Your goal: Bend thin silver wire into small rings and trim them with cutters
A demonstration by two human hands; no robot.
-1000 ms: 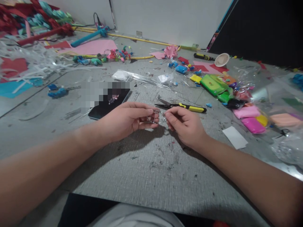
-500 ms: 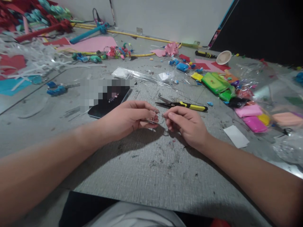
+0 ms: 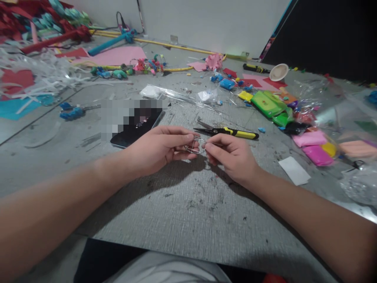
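Left hand (image 3: 160, 147) holding small wire frame (image 3: 194, 151) above worktop (image 3: 188, 228), thumb and fingers clamping its left side. Right hand (image 3: 234, 155) pinching its right edge, thumb and forefinger pressing together. Black-and-yellow tool (image 3: 239, 134) lying just beyond right hand; dark phone (image 3: 132, 131) resting beyond left hand.

No text, label or number is legible.

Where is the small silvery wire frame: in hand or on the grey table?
In hand: the left hand grips the wire frame between thumb and fingers; the right hand appears to pinch its other side.
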